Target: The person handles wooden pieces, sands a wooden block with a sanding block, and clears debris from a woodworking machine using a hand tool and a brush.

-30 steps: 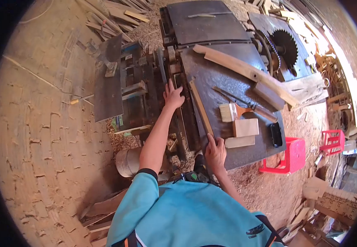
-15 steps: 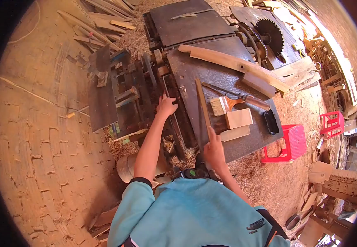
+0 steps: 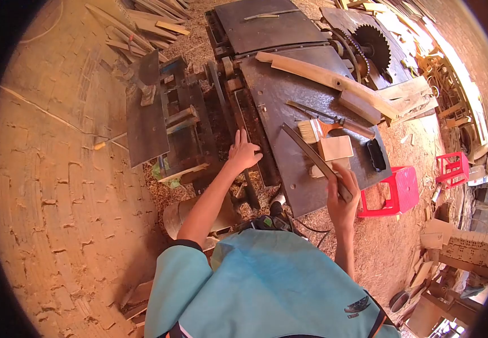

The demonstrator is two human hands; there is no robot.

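My right hand (image 3: 343, 194) is wrapped around the near end of a long, narrow, flat strip (image 3: 310, 154). The strip slants over the dark metal machine table (image 3: 306, 194), its far end pointing up and left. Behind it lie a pale wooden block (image 3: 337, 147), a paintbrush (image 3: 310, 132) and a long-bladed tool with a wooden handle (image 3: 359, 129). A second pale piece under the block is partly covered by the strip. At the table's left side, my left hand (image 3: 244, 152) rests on a metal rail (image 3: 263, 143), fingers stretched out and thumb apart.
A curved wooden piece (image 3: 311, 73) crosses the table beyond the tools. Toothed circular saw blades (image 3: 374, 48) stand at the far right. A black tray (image 3: 375, 155) sits near the table's right edge, beside a red stool (image 3: 404, 190). Sawdust covers the floor.
My right hand has lifted the strip from the table's left part and moved right with it, turning it diagonal. My left hand stays at the rail; the whole view has shifted slightly.
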